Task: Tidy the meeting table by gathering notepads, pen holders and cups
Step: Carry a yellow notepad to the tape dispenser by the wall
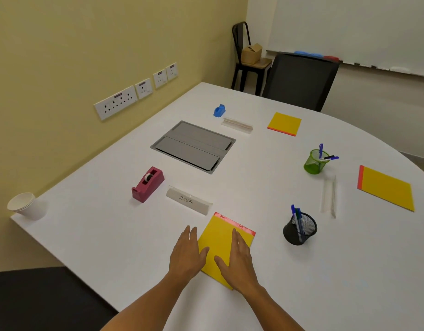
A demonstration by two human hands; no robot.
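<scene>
A yellow notepad (221, 237) with a red top strip lies near the front of the white table (110, 235). My left hand (188, 252) rests flat at its left edge, thumb on the pad. My right hand (238, 256) lies flat on the pad itself, fingers spread. A second yellow notepad (386, 187) lies at the right edge, a third yellow notepad (285, 123) at the far side. A black mesh pen holder (300, 229) with pens stands right of my hands. A green mesh pen holder (316, 161) stands farther back. Stacked white paper cups (24, 205) sit at the table's left corner.
A pink tape dispenser (147, 183), a name card marked ZEBRA (188, 201), two clear card stands (329, 195) (237, 124), a blue dispenser (219, 110) and a grey cable hatch (193, 145) are on the table. A black chair (299, 80) stands behind it.
</scene>
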